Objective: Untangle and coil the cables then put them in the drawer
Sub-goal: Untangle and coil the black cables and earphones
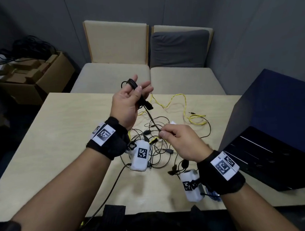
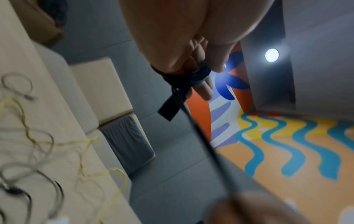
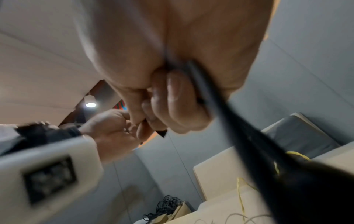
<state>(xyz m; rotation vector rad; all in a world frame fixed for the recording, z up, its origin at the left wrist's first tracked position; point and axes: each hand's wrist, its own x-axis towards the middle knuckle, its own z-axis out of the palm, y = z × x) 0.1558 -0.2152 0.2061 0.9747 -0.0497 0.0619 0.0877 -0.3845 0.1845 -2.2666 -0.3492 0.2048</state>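
Observation:
A black cable [image 1: 134,84] is wound in loops round the fingers of my raised left hand [image 1: 129,97], whose thumb presses the coil; a flat black tab [image 1: 148,105] hangs below it. The coil shows again as the black cable [image 2: 184,78] on my left hand [image 2: 193,71]. Its free length [image 1: 153,120] runs down to my right hand [image 1: 168,136], which pinches it above the table. In the right wrist view my right hand [image 3: 168,106] curls round the black cable [image 3: 214,98]. A tangle of thin black cables [image 1: 158,146] and a yellow cable [image 1: 184,104] lies on the table [image 1: 61,137].
A dark blue drawer unit [image 1: 279,126] stands at the table's right, its lower part open. Two cushioned seats [image 1: 116,43] stand beyond the far edge. A cardboard box [image 1: 36,73] with dark cables sits on the floor at left.

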